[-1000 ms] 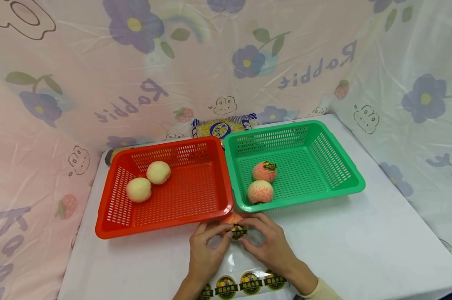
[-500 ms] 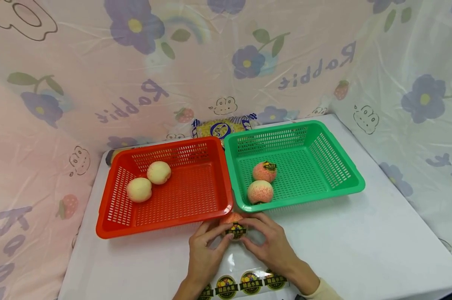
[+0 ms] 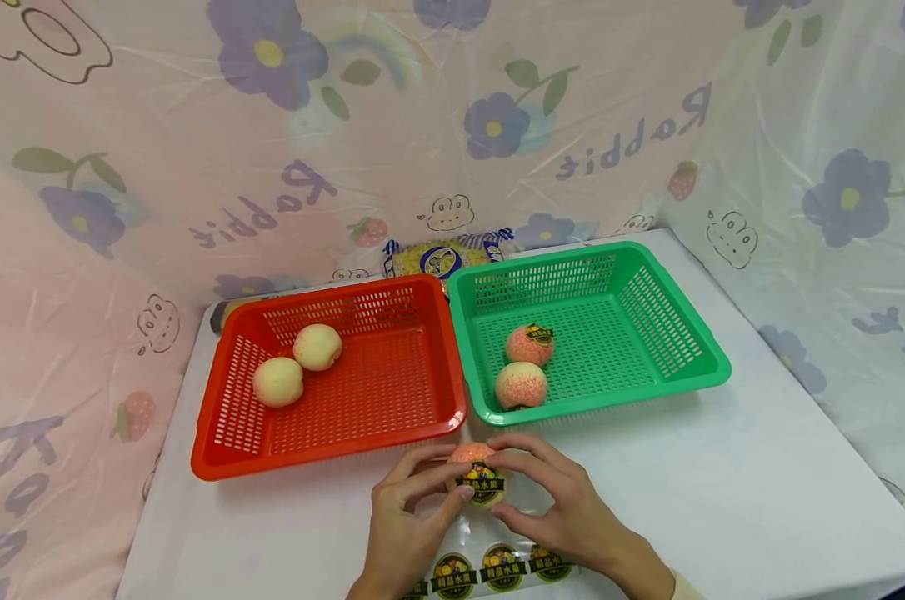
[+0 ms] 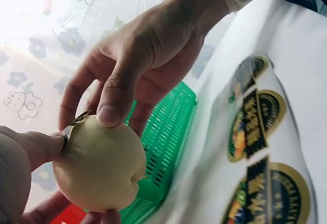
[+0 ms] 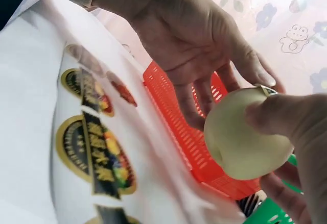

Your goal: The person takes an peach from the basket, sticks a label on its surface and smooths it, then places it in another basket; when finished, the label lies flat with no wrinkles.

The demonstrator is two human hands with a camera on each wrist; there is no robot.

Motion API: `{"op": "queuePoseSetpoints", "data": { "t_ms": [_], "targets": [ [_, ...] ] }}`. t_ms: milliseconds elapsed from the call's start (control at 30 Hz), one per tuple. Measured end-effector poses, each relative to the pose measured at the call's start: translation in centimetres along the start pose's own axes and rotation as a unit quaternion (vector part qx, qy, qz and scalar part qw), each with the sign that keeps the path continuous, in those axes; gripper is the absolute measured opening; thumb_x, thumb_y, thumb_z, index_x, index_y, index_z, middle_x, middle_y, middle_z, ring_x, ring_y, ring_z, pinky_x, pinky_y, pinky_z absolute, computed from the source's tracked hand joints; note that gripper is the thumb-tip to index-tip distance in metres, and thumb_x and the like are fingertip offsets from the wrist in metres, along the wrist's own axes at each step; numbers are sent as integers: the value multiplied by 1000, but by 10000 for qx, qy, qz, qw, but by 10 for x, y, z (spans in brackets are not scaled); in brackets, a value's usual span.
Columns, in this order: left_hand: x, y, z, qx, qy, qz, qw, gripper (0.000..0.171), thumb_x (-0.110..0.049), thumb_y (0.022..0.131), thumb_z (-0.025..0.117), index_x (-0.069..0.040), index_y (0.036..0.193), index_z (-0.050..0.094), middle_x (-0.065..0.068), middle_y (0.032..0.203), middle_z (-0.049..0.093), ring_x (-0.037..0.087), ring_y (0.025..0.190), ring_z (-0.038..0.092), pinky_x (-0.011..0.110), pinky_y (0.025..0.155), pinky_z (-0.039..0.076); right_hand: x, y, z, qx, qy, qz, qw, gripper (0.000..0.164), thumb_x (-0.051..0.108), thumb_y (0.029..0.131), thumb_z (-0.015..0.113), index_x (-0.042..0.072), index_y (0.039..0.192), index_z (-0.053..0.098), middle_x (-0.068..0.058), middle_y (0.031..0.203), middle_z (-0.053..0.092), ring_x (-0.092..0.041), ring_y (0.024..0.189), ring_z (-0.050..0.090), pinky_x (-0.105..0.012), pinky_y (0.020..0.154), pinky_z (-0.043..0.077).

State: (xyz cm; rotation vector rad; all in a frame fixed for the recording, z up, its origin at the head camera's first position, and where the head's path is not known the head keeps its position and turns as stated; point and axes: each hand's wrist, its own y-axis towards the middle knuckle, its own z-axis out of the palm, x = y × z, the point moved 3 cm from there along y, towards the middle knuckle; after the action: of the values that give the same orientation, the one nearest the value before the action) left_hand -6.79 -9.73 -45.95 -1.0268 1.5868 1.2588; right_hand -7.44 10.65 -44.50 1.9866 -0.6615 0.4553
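Observation:
A pink and cream peach is held up between both hands near the table's front, just short of the two baskets. A round black-and-gold fruit sticker lies against the side facing me, with one edge lifting off the skin in the left wrist view. My left hand grips the peach from the left, its thumb pressing at the sticker's edge. From the right, the fingers of my right hand curl about the peach and touch the sticker's other side. Below them lies a clear sheet of matching stickers.
A red basket with two pale peaches stands at the left. The green basket beside it holds two stickered peaches. Behind them is a yellow-and-blue bag, against a printed curtain.
Both hands have drawn the peach a little toward me, away from the baskets, and the sticker has come along with it. The baskets and the sticker sheet stay put.

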Motion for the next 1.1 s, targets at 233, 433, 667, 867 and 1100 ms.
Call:
{"op": "queuePoseSetpoints", "data": {
  "t_ms": [233,433,667,867,1100],
  "targets": [
    [-16,-1,-1,70,100,773,9969,33,-3,88,76,-9,121,73,11,129,62,19,96,69,31,77,62,17,18,-19,235,638,259,9974,57,3,74,86,4,127,63,-15,134,61,-26,120,62,-22,103,50],
    [-26,2,-30,139,-423,1650,9853,46,20,81,67,7,124,65,17,119,69,19,99,69,29,82,60,-2,32,-48,237,1790,891,9795,64,-14,73,81,-4,131,58,-22,133,58,-24,127,57,-32,97,56],
    [-36,20,-145,-1393,-963,2119,9625,22,24,86,57,27,108,60,25,101,72,23,92,72,25,85,58,-49,56,-73,360,1513,2525,9550,57,3,83,80,13,135,59,-5,137,60,-22,124,60,-31,96,56],
    [-12,37,-247,-3278,462,960,9387,21,7,92,63,20,109,67,13,96,74,20,84,69,18,77,59,-78,78,-77,1208,1622,3447,9167,47,21,89,78,19,133,61,-3,135,61,-29,119,63,-42,85,61],
    [30,51,-299,-2357,2465,-1409,9294,36,-21,103,55,-19,138,63,-9,126,58,-2,100,63,7,77,52,-90,93,-80,1820,926,3472,9153,45,30,86,81,25,127,65,3,127,66,-22,114,66,-41,97,55]
  ]
}}
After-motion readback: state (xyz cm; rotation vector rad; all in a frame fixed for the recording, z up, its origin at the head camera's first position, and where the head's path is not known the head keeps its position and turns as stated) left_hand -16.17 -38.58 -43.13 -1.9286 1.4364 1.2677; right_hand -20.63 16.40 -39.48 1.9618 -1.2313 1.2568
